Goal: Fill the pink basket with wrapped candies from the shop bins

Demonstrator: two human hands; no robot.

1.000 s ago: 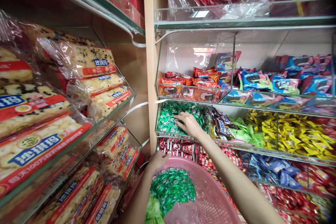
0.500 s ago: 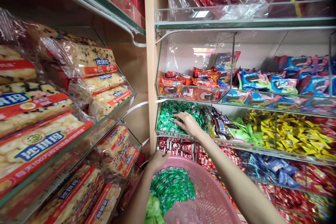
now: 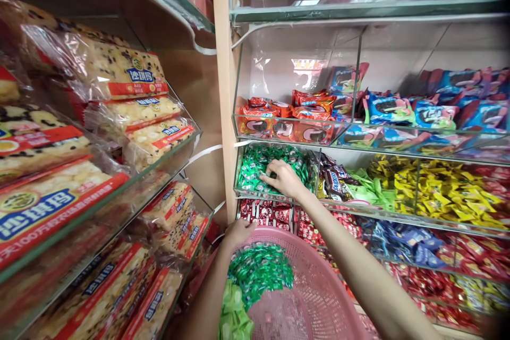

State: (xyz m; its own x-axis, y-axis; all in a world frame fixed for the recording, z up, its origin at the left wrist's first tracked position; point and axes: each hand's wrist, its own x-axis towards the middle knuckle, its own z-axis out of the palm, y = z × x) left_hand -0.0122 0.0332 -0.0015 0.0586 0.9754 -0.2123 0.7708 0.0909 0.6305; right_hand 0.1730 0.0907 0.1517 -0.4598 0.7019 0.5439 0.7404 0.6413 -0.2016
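Observation:
My right hand (image 3: 283, 176) rests on the green-wrapped candies (image 3: 249, 163) in a clear shelf bin. Its fingers are bent and a gap shows between thumb and index finger; no candy is visible in its grasp. Lower down, my left hand (image 3: 238, 232) grips the far rim of a pink plastic basket (image 3: 332, 281). Inside the basket lies a heap of green-wrapped candies (image 3: 261, 271), with light-green packets (image 3: 234, 311) at its left side. Part of the basket's perforated floor shows.
Snack bars (image 3: 135, 77) fill the left shelves. Glass shelf edges (image 3: 175, 151) jut out there. To the right are chocolate bars (image 3: 337, 180), yellow-wrapped candies (image 3: 446, 186) and blue packets (image 3: 410, 239). Red packets (image 3: 261, 122) sit above the green bin, red-and-white ones (image 3: 271, 214) below.
The view has shifted slightly, so the shelves sit higher and a little left. My right hand stays at the green candies with its thumb now visibly lower; my left hand keeps the basket rim.

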